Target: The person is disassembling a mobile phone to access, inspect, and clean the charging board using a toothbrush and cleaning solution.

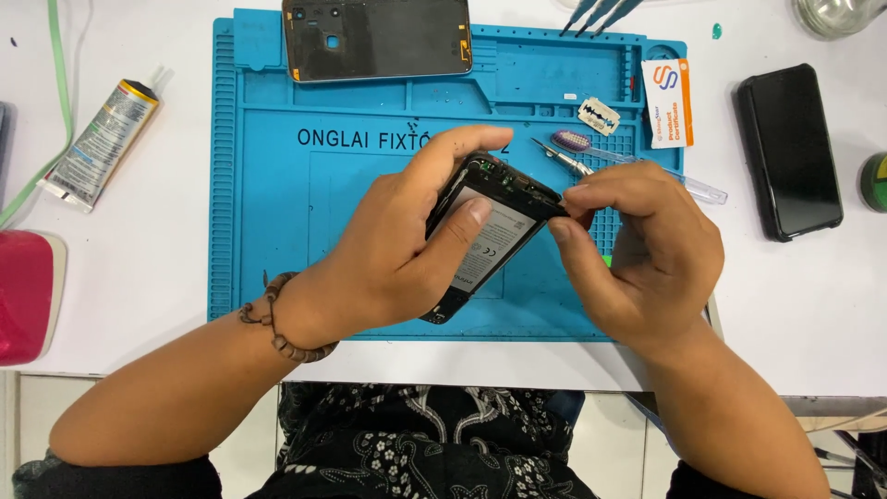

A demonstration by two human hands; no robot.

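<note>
So the left hand (393, 245) has the opened phone (485, 236) wrapped up in its grip, thumb pressed across the white battery label, fingers curled over the top edge. The phone sits tilted, top end pointing to about 1 o'clock, held just above the middle of the blue mat (277, 231). The right hand (637, 249) comes in from 4 o'clock and pinches the phone's upper right corner between thumb and forefinger. Can't tell if there's anything tiny between those fingertips, too small to make out.

Stuff around it: at 12 o'clock on the mat's top edge lies the phone's back cover (377, 39), inner side up. Just past the right hand at 1 o'clock there's a pair of tweezers (561, 158) and a toothbrush (637, 166) with a purple head lying next to each other, and a razor blade (599, 115) a bit further up. A white and orange card (667, 102) sits near the mat's 2 o'clock corner. Off the mat at 3 o'clock is a black phone (790, 152) face down on the white table (139, 268). Over at 10 o'clock lies a glue tube (103, 140), and at 9 o'clock something red (26, 296) at the frame edge.
</note>
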